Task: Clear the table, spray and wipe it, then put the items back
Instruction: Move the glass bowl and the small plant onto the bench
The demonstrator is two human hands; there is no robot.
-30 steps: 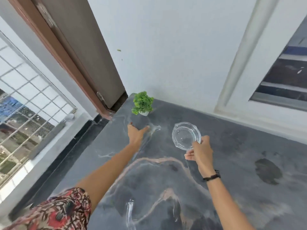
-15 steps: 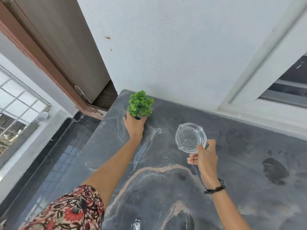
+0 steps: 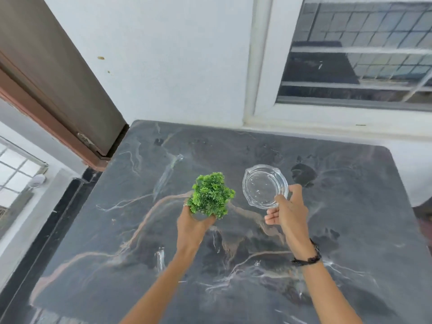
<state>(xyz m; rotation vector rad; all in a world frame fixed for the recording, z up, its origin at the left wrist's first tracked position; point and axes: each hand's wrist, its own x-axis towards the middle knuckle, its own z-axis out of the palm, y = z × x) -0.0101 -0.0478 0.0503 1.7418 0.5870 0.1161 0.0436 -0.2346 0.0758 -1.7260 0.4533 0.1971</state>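
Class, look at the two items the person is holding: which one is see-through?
The glass dish in the right hand; the small green plant in the left hand is opaque and leafy.

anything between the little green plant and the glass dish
Nothing: in the head view, only bare dark marble table shows in the gap between the green plant and the glass dish.

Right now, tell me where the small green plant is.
In the head view, the small green plant is held in the left hand above the middle of the dark marble table, just left of the glass ashtray in the right hand.
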